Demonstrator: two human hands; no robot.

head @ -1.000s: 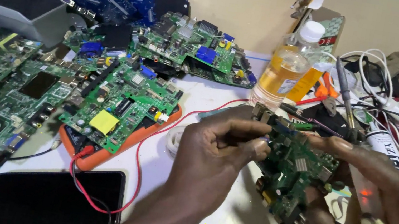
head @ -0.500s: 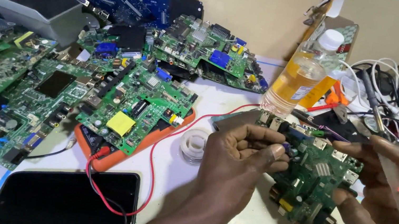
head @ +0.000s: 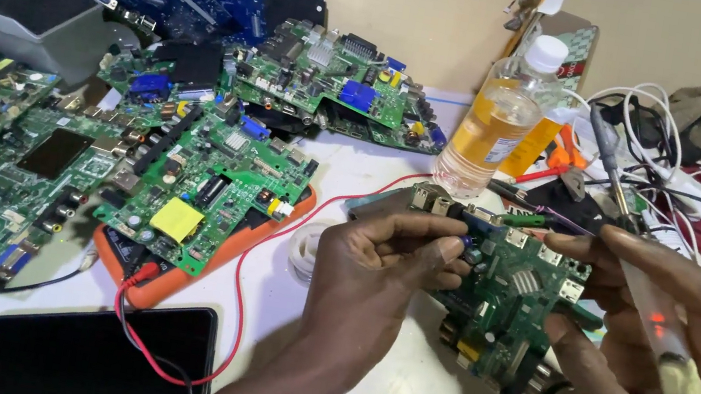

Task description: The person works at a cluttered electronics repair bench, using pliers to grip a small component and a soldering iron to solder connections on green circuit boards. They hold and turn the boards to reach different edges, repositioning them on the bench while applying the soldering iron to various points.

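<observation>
A green circuit board (head: pixel 510 299) is held tilted above the white table, right of centre. My left hand (head: pixel 380 277) pinches the board's upper left edge, fingertips on a small blue part. My right hand (head: pixel 661 340) supports the board's right side from beneath and also holds a clear pen-like tool (head: pixel 657 330) with a red glow inside; its thin tip points up toward the bottle.
A bottle of amber liquid (head: pixel 493 126) stands behind the board. Several green and blue circuit boards (head: pixel 204 174) are piled at left, one on an orange device (head: pixel 211 250) with a red wire. A dark tablet (head: pixel 81 356) lies at the bottom left. Cables and red tools (head: pixel 659 143) lie at right.
The view has shifted, so everything sits a little further right and lower. Both hands keep hold of the board, and the left fingertips have closed in on the blue part.
</observation>
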